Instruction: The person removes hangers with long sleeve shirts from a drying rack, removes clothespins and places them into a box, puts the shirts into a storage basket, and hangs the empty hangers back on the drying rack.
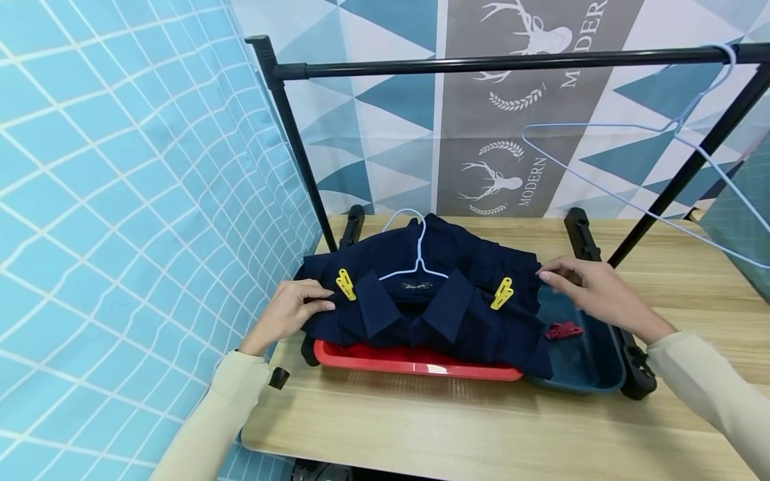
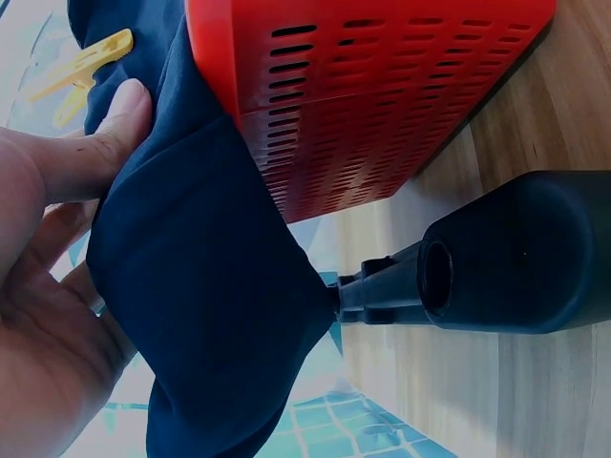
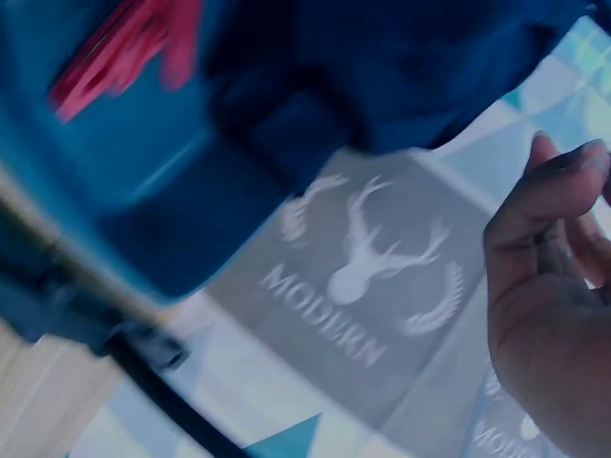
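In the frame's centre, a navy shirt (image 1: 445, 307) on a pale hanger (image 1: 419, 251) covers part of a red basket (image 1: 421, 367). Your left hand (image 1: 290, 309) pinches its left edge; your right hand (image 1: 586, 288) bends beside its right edge, grip unclear.

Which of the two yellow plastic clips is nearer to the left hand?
The yellow plastic clip left of the navy cloth shirt's collar; the other is nearer the right hand.

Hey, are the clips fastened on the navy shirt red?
No, the navy shirt carries yellow clips; the red clips lie in the blue basket.
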A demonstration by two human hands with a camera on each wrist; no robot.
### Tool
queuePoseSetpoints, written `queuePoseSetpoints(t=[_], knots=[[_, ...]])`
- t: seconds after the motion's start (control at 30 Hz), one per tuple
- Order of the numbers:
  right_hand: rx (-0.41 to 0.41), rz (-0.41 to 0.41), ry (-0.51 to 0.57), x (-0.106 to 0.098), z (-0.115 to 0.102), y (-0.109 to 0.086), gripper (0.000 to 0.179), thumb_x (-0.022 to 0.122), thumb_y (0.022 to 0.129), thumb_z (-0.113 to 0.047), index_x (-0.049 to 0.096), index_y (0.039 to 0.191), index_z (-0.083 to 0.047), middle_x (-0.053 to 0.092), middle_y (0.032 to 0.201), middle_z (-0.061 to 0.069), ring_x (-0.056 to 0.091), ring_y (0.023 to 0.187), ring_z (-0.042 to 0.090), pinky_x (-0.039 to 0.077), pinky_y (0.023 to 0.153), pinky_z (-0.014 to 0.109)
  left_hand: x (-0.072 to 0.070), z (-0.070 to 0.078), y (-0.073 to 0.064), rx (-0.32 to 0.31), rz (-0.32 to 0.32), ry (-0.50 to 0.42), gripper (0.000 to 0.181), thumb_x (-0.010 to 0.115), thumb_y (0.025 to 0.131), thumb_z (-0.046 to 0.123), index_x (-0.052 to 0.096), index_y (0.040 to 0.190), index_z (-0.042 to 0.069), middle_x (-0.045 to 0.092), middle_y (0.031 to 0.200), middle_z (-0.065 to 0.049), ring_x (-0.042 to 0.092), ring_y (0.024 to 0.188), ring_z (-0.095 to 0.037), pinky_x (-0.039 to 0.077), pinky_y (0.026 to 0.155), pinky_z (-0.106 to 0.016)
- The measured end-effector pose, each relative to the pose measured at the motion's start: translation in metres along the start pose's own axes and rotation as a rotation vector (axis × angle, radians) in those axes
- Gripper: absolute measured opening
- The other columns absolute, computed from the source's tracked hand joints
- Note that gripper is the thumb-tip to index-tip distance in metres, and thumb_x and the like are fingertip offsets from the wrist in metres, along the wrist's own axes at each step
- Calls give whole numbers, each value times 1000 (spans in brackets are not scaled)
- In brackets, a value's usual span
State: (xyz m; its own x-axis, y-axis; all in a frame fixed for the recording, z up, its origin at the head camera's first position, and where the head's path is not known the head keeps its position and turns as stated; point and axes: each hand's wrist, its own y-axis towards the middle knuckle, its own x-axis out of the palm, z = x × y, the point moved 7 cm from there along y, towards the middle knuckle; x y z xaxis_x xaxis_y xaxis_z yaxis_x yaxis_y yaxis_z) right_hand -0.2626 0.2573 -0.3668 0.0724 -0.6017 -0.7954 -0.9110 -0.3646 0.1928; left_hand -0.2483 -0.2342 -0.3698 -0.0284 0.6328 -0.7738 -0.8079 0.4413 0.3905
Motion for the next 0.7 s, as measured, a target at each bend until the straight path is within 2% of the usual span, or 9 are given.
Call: queuePoseSetpoints(t=[0.13,0.23,0.43,0.7], knots=[[-67,-23,118,6,-25,-5,23,59,107,-25,68,126,-15,65,87,4,52,49,17,46,47,30,0,1,0,-9,-1,8,15,82,86,6,83,102,8,75,90,4,62,74,-7,50,62,-25],[-106,-34,160,11,-37,-8,25,60,106,-21,67,130,-17,66,90,4,53,49,16,47,47,30,-1,1,0,-4,2,6,16,82,86,6,83,102,8,75,90,4,63,74,-7,50,62,-25],[-140,-20,135,24,-48,-8,31,68,101,-23,65,132,-17,65,98,-2,56,60,11,48,52,27,0,-1,-1,0,5,2,16,83,86,6,83,101,8,75,91,4,64,76,-9,51,63,-26],[-212,37,115,27,-56,-5,34,74,97,-18,66,130,-15,63,94,-8,54,57,8,45,50,25,-1,0,-2,10,17,0,17,83,85,6,83,101,9,75,91,4,65,77,-10,51,65,-25]])
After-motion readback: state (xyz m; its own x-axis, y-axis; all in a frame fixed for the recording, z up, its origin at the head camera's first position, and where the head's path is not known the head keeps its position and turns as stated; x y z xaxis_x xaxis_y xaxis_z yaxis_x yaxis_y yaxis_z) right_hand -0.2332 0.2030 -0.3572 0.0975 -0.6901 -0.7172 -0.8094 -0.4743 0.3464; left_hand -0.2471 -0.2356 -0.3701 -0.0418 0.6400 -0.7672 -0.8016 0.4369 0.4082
